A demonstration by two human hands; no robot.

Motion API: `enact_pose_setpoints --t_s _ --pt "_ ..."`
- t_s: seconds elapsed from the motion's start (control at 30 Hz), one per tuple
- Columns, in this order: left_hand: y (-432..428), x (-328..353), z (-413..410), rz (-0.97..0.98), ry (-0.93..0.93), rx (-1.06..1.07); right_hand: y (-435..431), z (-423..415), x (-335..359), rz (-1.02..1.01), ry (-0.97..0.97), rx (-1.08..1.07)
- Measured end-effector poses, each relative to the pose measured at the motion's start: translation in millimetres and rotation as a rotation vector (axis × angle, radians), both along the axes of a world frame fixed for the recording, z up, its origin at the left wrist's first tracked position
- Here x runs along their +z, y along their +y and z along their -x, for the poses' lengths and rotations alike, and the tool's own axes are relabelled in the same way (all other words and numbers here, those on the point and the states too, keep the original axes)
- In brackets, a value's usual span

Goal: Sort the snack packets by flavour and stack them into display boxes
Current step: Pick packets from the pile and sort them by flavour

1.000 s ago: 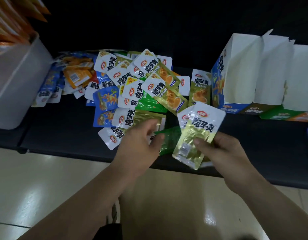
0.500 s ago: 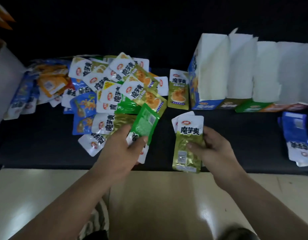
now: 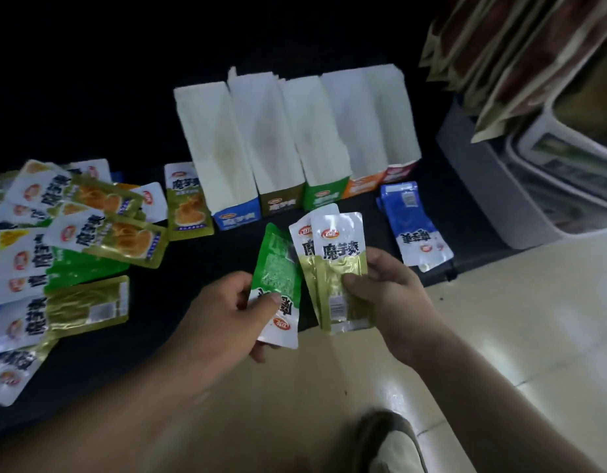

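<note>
My left hand pinches a green packet, held upside down with its back facing me. My right hand grips two olive-gold packets fanned together. Both hands hover over the front edge of the dark shelf. A heap of mixed packets covers the shelf's left side. Behind my hands stand several open display boxes in a row: blue, olive, green, orange and purple. One olive packet lies beside the blue box.
A small stack of blue packets lies on the shelf right of my hands. A grey bin with hanging snack bags stands at the far right. Pale floor tiles and my shoe are below.
The view has swung right. My left hand has carried the green packet away from the heap, close beside the olive packets in my right hand.
</note>
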State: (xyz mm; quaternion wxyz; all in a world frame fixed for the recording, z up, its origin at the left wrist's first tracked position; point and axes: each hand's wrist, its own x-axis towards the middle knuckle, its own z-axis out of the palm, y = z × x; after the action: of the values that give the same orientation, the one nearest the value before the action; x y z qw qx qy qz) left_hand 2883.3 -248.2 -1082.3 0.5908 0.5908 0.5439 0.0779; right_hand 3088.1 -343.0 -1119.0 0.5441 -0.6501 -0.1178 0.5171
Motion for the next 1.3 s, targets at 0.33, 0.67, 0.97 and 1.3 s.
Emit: enact_pose_setpoints --t_s 0.33,0.67,0.97,1.3 --pt "13 -7 -51 -0.722 0.325 -0.416 -7 -40 -3 0.125 -0.218 -0.159" --pt "-20 -63 -45 -0.789 0.463 -0.743 -22 -39 -37 -0.029 -1.327 0.194" --pt "-32 -82 -36 -0.933 0.557 -0.824 -31 -37 -67 0.058 -1.363 0.523" --pt "-27 -95 -39 -0.935 0.541 -0.810 -24 -21 -57 0.036 -1.504 0.601"
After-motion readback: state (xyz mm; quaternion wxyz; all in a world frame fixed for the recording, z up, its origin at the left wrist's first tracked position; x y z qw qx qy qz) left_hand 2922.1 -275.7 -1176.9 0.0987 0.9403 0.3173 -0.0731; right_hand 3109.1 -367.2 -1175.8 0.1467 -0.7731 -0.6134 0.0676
